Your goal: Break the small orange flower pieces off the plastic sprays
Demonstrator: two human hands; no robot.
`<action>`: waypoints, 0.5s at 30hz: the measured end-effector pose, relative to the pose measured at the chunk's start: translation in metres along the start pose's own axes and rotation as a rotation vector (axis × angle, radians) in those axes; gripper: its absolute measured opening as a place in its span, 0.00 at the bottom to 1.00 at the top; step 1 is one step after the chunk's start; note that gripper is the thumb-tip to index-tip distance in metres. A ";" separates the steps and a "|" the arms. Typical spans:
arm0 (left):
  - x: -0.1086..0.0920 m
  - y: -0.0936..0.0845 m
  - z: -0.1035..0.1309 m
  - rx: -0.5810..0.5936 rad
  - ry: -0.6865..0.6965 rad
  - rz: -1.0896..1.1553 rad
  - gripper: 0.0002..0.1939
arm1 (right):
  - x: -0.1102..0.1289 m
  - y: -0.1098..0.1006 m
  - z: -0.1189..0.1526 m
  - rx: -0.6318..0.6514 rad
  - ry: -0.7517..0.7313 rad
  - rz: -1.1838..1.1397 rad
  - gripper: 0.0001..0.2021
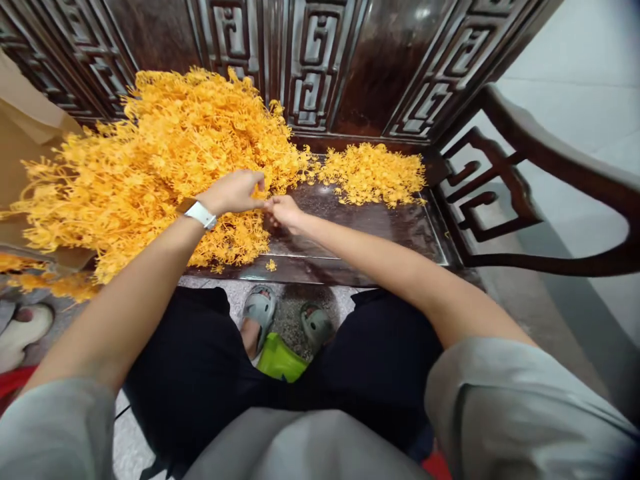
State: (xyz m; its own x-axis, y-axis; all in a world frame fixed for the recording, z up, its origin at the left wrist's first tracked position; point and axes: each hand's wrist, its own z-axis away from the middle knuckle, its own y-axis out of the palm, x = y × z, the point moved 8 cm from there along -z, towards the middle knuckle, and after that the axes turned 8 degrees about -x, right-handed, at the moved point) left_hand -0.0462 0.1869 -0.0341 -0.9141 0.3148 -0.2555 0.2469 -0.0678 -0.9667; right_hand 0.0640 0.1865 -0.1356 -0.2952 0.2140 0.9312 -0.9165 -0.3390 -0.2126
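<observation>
Left: brown cardboard (23,100) beside the large heap (190,147) of orange plastic pieces, thin-stemmed and many-pronged. The heap, which I take as the stock being worked on, spreads over the left side of the bench. Next, a white wristband (201,215), then my left hand (234,191), reaching over the heap's right flank, thumb and forefinger extended rightward. One loose piece (271,265) lies at the front edge.

My right hand (286,213), fingers curled in, meets the left fingertips above the bench (395,227). Grip: both look drawn into a pinch at one spot, but I cannot tell what, if anything, is grasped there. Further right, the smaller pile (375,175) lies near the armrest (560,157).

Step in hand, my judgement: close two-handed fingertip work on something small. Next move, as I judge it, calls for steady fingertips and a light pinch; the stems look easily tangled.
</observation>
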 end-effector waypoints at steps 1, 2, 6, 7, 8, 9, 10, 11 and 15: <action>0.005 0.001 -0.001 -0.023 -0.004 0.047 0.37 | 0.009 -0.007 0.000 -0.015 0.000 -0.043 0.14; 0.010 0.005 -0.001 -0.006 -0.007 0.120 0.44 | 0.019 -0.015 0.000 -0.024 -0.005 -0.076 0.13; 0.020 0.019 0.001 0.041 -0.070 0.394 0.55 | 0.056 -0.046 0.003 -0.014 -0.042 -0.325 0.09; 0.021 0.018 0.000 0.003 -0.085 0.439 0.54 | 0.064 -0.052 0.004 0.005 -0.052 -0.408 0.09; 0.023 0.016 -0.001 -0.047 -0.096 0.480 0.51 | 0.070 -0.057 0.004 0.030 -0.062 -0.476 0.09; 0.024 0.013 -0.003 -0.096 -0.097 0.519 0.46 | 0.076 -0.060 0.005 0.057 -0.069 -0.516 0.09; 0.024 0.009 -0.005 -0.143 -0.088 0.560 0.41 | 0.080 -0.062 0.006 0.079 -0.077 -0.522 0.08; 0.023 0.004 -0.006 -0.188 -0.074 0.602 0.36 | 0.084 -0.064 0.007 0.091 -0.087 -0.511 0.08; 0.017 -0.016 -0.008 -0.307 -0.013 0.718 0.23 | 0.094 -0.072 0.014 0.073 -0.190 -0.423 0.09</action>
State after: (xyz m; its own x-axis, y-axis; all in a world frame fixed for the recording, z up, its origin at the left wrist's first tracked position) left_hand -0.0629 0.2007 -0.0225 -0.5001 0.2819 -0.8188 0.8556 0.0152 -0.5174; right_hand 0.1062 0.2185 -0.0291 0.1612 0.1781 0.9707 -0.9220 -0.3236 0.2125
